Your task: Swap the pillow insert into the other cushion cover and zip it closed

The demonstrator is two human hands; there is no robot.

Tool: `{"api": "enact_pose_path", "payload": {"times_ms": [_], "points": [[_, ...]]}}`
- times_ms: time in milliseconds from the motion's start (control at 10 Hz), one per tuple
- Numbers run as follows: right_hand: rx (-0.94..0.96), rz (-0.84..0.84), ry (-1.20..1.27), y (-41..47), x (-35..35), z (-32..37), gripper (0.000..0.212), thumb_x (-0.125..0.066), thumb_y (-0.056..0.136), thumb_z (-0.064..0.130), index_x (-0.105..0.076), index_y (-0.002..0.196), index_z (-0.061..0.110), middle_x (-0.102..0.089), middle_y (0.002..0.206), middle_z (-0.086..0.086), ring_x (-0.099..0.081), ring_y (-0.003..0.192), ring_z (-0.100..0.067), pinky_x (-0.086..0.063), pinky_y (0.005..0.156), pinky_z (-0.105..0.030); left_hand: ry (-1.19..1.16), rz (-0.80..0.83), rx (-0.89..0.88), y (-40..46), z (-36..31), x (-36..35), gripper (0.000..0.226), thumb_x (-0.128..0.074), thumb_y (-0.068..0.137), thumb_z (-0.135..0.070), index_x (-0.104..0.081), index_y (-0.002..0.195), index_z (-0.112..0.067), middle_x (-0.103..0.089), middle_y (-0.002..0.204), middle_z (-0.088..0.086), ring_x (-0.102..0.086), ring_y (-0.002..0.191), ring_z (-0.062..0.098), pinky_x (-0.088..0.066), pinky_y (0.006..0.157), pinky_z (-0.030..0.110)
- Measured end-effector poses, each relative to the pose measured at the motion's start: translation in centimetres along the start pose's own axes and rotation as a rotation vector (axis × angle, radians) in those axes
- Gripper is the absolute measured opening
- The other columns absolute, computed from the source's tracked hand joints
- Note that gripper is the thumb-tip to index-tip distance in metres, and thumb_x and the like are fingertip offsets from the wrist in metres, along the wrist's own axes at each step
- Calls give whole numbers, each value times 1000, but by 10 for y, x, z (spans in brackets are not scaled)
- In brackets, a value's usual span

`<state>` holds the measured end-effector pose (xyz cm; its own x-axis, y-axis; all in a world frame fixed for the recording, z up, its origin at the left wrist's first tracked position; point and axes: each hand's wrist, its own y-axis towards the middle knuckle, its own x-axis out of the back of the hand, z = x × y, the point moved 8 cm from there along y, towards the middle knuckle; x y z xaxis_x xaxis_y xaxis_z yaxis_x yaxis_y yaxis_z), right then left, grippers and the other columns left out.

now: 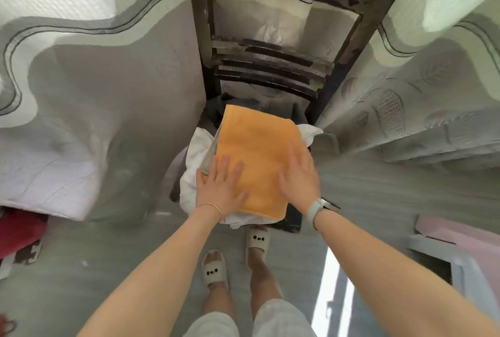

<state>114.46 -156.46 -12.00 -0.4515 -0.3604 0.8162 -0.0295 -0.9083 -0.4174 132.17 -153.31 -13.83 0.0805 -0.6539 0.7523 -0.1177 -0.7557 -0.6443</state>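
An orange cushion cover (257,158) lies flat on top of a white pillow insert (194,166), and both rest on the seat of a dark wooden chair (359,25) with worn, peeling paint. The chair stands in the middle of the view, its slatted back on the far side. The white insert bulges out from under the orange cover on the left and along the near edge, with a white corner also poking out on the right. Some dark grey fabric (216,112) shows at the far end of the seat, behind the cover.

Both hands lie on the near part of the orange cover with fingers straight and spread, palms down. The left hand (220,185) rests at the cover's near left edge, partly over the white insert; a thin bracelet (212,206) circles that wrist. The right hand (299,177) lies at the near right edge, slightly blurred, with a pale watch (318,210) on the wrist.

White quilted bedding (67,98) with grey wavy lines hangs on the left and right of the chair. Below, the person's feet in pale slippers (215,267) stand on a grey floor (108,269), near the chair's front
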Motion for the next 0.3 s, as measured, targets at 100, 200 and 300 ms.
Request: {"api": "enact_pose_path", "payload": {"times_ms": [100, 200, 300], "points": [[211, 145, -206, 9, -22, 14, 62, -36, 96, 40, -5, 149, 30, 15, 155, -8, 15, 142, -28, -4, 116, -49, 60, -23, 26, 5, 2, -6, 69, -25, 92, -60, 12, 145, -36, 21, 154, 1, 21, 141, 25, 1, 112, 54], [143, 359, -215, 16, -37, 14, 56, -35, 97, 41, -17, 148, 27, 19, 155, -9, 20, 141, -31, -1, 114, -52, 51, 2, 36, 7, 3, -3, 68, -26, 92, -60, 10, 145, -37, 21, 154, -1, 20, 141, 24, 1, 113, 54], [71, 256, 85, 25, 7, 35, 47, -37, 98, 31, -32, 143, 18, -17, 154, -10, -14, 141, -29, -17, 113, -49, 25, 24, 43, 6, 0, -2, 68, -29, 92, -59, 6, 146, -38, 19, 155, -2, 20, 141, 23, 1, 112, 55]]}}
